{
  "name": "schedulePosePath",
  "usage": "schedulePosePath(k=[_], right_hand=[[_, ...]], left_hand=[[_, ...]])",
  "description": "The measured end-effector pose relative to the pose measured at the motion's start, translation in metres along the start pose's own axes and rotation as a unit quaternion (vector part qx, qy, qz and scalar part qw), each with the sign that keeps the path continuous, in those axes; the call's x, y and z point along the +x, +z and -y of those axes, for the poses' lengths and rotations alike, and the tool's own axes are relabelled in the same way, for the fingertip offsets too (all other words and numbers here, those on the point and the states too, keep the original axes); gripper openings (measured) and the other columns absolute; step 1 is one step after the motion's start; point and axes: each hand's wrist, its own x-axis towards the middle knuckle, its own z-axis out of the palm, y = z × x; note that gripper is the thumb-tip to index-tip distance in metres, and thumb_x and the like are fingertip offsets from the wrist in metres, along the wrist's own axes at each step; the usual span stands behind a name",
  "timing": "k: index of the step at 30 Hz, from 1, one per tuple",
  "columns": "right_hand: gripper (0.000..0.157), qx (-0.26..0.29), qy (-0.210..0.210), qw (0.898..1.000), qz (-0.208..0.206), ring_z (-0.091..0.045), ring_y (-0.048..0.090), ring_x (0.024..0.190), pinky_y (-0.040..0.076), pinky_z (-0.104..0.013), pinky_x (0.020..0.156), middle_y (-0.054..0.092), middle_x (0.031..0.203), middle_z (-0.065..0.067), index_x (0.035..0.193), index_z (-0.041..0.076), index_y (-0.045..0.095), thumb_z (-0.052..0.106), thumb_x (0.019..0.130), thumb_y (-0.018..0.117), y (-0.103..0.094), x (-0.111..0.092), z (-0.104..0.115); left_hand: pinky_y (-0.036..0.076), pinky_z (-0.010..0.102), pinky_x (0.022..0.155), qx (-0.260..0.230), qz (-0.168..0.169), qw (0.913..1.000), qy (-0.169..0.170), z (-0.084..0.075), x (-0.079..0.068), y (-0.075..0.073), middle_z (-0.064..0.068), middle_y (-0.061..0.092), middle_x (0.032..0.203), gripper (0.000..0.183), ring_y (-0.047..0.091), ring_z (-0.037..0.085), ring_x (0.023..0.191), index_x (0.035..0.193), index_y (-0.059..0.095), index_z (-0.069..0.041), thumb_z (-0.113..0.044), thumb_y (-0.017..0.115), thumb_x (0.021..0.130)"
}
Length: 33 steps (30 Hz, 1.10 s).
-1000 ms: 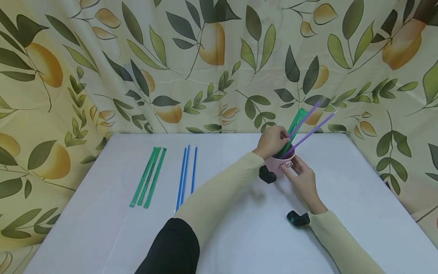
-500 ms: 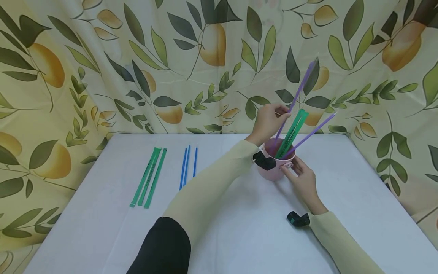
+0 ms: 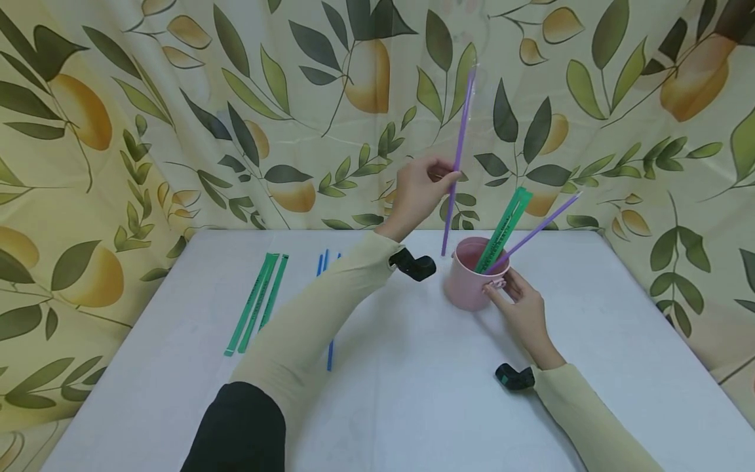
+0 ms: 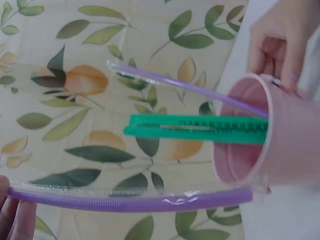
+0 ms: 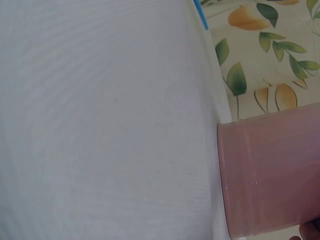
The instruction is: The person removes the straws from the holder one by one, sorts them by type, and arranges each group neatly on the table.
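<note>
My left hand (image 3: 421, 190) pinches a purple drinking straw (image 3: 461, 137) in a clear wrapper, held nearly upright in the air to the left of a pink bucket (image 3: 468, 288). In the left wrist view the straw's lower end overlaps the bucket's rim. My right hand (image 3: 522, 314) grips the bucket's right side near the rim, thumb in front. Inside the bucket lean green paper-wrapped straws (image 3: 503, 229) and another wrapped purple straw (image 3: 542, 224). The right wrist view has the bucket's wall (image 5: 272, 172) standing on the table, with fingertips (image 5: 311, 231) at its edge.
On the left of the white table (image 3: 425, 406) lie several green wrapped straws (image 3: 257, 305) side by side. Blue straws (image 3: 330, 354) lie to their right, partly hidden by my left sleeve (image 3: 318, 308). A leaf-and-fruit patterned curtain (image 3: 366, 151) hangs behind the table.
My left hand has drawn the purple straw up out of the bucket and carried it leftward, turning it more upright. My right hand and the bucket have stayed put.
</note>
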Motion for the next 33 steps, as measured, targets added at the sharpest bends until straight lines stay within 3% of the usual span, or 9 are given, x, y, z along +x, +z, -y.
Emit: schedulePosePath(k=[7,11,21,33], right_hand=[[0.069,0.000,0.006,1.000,0.008,-0.037,0.049,0.125,0.038,-0.037,0.101,0.040,0.144,-0.022,0.144,0.001,0.033,0.022,0.088,0.067,-0.001,-0.001,0.003],[0.068,0.001,0.005,1.000,0.006,-0.038,0.049,0.125,0.038,-0.038,0.100,0.040,0.144,-0.022,0.144,0.001,0.034,0.023,0.088,0.066,0.000,-0.001,0.002],[0.068,-0.002,0.010,1.000,0.003,-0.038,0.048,0.126,0.039,-0.039,0.101,0.041,0.144,-0.022,0.143,0.001,0.034,0.024,0.088,0.066,0.001,-0.002,0.003],[0.070,-0.006,0.013,1.000,0.007,-0.037,0.047,0.127,0.038,-0.040,0.101,0.039,0.145,-0.020,0.144,0.002,0.032,0.028,0.089,0.065,0.001,0.000,0.001]], left_hand=[[0.055,0.017,0.067,-0.027,-0.004,0.9986,-0.046,0.028,-0.016,-0.024,0.016,0.070,0.089,0.014,0.069,0.019,0.075,0.094,0.068,0.002,-0.009,0.068,0.086],[0.056,0.018,0.067,0.000,0.014,0.9964,-0.084,0.044,-0.029,-0.035,0.016,0.070,0.091,0.016,0.070,0.022,0.079,0.097,0.068,0.002,-0.010,0.067,0.087],[0.057,0.021,0.067,0.035,0.051,0.9891,-0.134,0.080,-0.068,-0.052,0.015,0.071,0.089,0.015,0.070,0.019,0.074,0.094,0.068,0.001,-0.012,0.067,0.087],[0.057,0.026,0.067,0.082,0.058,0.9778,-0.184,0.111,-0.102,-0.074,0.016,0.072,0.087,0.017,0.071,0.019,0.071,0.094,0.069,0.002,-0.013,0.068,0.086]])
